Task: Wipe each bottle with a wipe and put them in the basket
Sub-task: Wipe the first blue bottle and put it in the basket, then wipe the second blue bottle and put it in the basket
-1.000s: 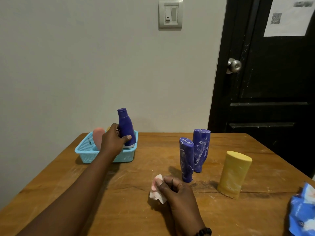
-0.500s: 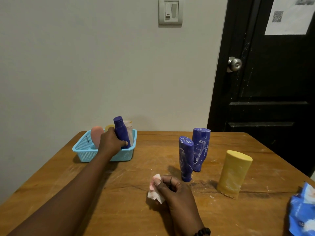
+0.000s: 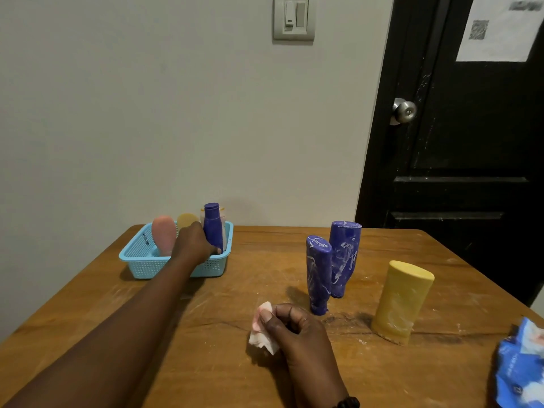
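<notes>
My left hand reaches into the light blue basket at the table's back left and grips a clean dark blue bottle that stands upright inside it. A pink bottle, a yellow bottle and a pale bottle behind the blue one are also in the basket. My right hand rests on the table in front of me and pinches a crumpled white wipe. Two smeared dark blue bottles and a smeared yellow bottle stand upside down on the table to the right.
A blue wipes packet lies at the table's right edge. The wooden table meets a grey wall behind. A black door with a round knob stands at the back right.
My left hand has lowered the dark blue bottle from above the basket's rim down into the basket. My right hand with the wipe has stayed in place.
</notes>
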`<state>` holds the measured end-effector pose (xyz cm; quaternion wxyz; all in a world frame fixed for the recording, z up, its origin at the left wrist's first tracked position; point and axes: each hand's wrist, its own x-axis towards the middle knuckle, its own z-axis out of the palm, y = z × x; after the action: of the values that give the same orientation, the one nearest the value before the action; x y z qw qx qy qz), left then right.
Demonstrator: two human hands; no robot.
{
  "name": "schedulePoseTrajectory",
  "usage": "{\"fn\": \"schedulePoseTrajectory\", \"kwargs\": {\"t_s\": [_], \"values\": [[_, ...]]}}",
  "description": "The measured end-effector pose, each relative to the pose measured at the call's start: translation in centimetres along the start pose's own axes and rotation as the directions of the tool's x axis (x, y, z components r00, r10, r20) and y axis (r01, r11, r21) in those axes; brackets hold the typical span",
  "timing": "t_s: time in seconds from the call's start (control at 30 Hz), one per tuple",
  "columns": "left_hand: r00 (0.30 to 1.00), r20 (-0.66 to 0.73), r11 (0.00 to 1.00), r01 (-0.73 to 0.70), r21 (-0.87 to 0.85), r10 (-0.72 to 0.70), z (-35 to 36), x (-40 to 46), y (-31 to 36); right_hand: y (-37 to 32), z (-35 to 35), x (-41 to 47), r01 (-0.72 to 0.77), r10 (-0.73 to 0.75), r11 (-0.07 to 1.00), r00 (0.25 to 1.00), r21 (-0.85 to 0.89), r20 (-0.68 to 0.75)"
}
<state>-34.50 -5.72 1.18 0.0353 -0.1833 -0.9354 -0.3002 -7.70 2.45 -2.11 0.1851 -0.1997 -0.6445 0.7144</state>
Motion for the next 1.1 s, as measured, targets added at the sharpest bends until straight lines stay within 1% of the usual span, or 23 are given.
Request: {"fn": "schedulePoseTrajectory", "kwargs": {"t_s": [0.13,0.23,0.3,0.33,0.37,0.4,0.43,0.47,0.5,0.53,0.57,0.6,0.63,0.67,0.7,0.77,0.83,0.9,0.97,1.0,1.1], "values": [[1.0,0.02,0.999,0.014,0.048,-0.015,0.2,0.2,0.1,0.0,0.0,0.0,0.008,-0.008,1.0,1.0,0.014,-0.005],[0.999,-0.001,0.998,0.051,0.022,-0.051,-0.1,-0.2,0.3,-0.1,0.0,-0.1,0.014,-0.014,0.999,1.0,0.045,0.008],[0.994,-0.062,0.996,0.086,-0.024,-0.087,-0.7,-1.0,0.6,-0.1,0.0,-0.1,0.01,-0.011,0.998,1.0,0.054,0.017],[0.984,-0.153,0.996,0.081,-0.049,-0.087,-1.1,-1.7,0.8,-0.1,0.0,-0.1,0.007,-0.009,0.998,1.0,0.065,0.023],[0.955,-0.288,0.996,0.045,-0.075,-0.065,-1.3,-2.6,1.1,-0.2,0.0,-0.1,0.005,-0.007,0.997,1.0,0.081,0.026],[0.896,-0.444,0.995,-0.032,-0.1,-0.016,-1.5,-4.0,1.6,-0.2,0.0,-0.1,0.001,-0.004,0.996,1.0,0.091,0.029],[0.817,-0.575,0.981,-0.148,-0.122,0.052,-1.7,-5.6,2.2,-0.3,0.0,-0.1,-0.005,0.003,0.995,1.0,0.098,0.027],[0.751,-0.649,0.95,-0.279,-0.143,0.123,-1.9,-7.2,2.9,-0.2,-0.1,0.0,-0.009,0.007,0.994,1.0,0.106,0.023],[0.73,-0.654,0.904,-0.393,-0.167,0.197,-2.0,-8.7,3.7,-0.2,-0.1,0.1,-0.013,0.012,0.992,1.0,0.123,0.009],[0.746,-0.605,0.851,-0.485,-0.205,0.279,-1.9,-9.7,4.3,-0.1,0.0,0.1,-0.013,0.014,0.989,1.0,0.15,-0.012],[0.785,-0.508,0.803,-0.533,-0.267,0.353,-1.7,-10.4,4.9,-0.2,-0.1,0.0,0.001,0.008,0.984,0.999,0.18,-0.047],[0.832,-0.376,0.771,-0.534,-0.347,0.407,-1.3,-10.7,5.4,-0.2,-0.2,0.0,0.031,-0.012,0.977,0.996,0.211,-0.09],[0.863,-0.228,0.755,-0.505,-0.419,0.451,-0.8,-10.9,5.8,-0.3,-0.4,-0.1,0.068,-0.034,0.964,0.99,0.257,-0.135],[0.866,-0.1,0.753,-0.479,-0.45,0.491,-0.1,-10.9,6.1,-0.4,-0.7,-0.1,0.104,-0.05,0.944,0.983,0.312,-0.178],[0.85,-0.002,0.762,-0.474,-0.442,0.527,0.7,-10.8,6.3,-0.6,-1.2,-0.1,0.135,-0.055,0.918,0.974,0.372,-0.219],[0.808,0.158,0.775,-0.461,-0.432,0.568,2.3,-10.9,7.0,-1.1,-2.2,-0.4,0.173,-0.041,0.841,0.965,0.513,-0.257],[0.773,0.292,0.778,-0.375,-0.505,0.563,3.6,-11.2,7.7,-1.6,-3.0,-0.6,0.193,-0.027,0.758,0.964,0.623,-0.265],[0.759,0.372,0.76,-0.24,-0.604,0.534,4.6,-11.9,8.5,-2.0,-3.4,-0.8,0.21,-0.018,0.712,0.959,0.67,-0.283],[0.767,0.388,0.688,-0.095,-0.719,0.511,5.3,-12.9,9.4,-2.2,-3.5,-1.1,0.228,-0.03,0.68,0.958,0.697,-0.284],[0.783,0.369,0.641,-0.05,-0.766,0.501,5.6,-13.3,9.8,-2.2,-3.4,-1.2,0.234,-0.044,0.675,0.96,0.7,-0.278],[0.852,0.294,0.53,0.023,-0.848,0.433,5.7,-14.1,10.3,-2.4,-3.3,-1.5,0.232,-0.069,0.676,0.965,0.699,-0.254]]}}
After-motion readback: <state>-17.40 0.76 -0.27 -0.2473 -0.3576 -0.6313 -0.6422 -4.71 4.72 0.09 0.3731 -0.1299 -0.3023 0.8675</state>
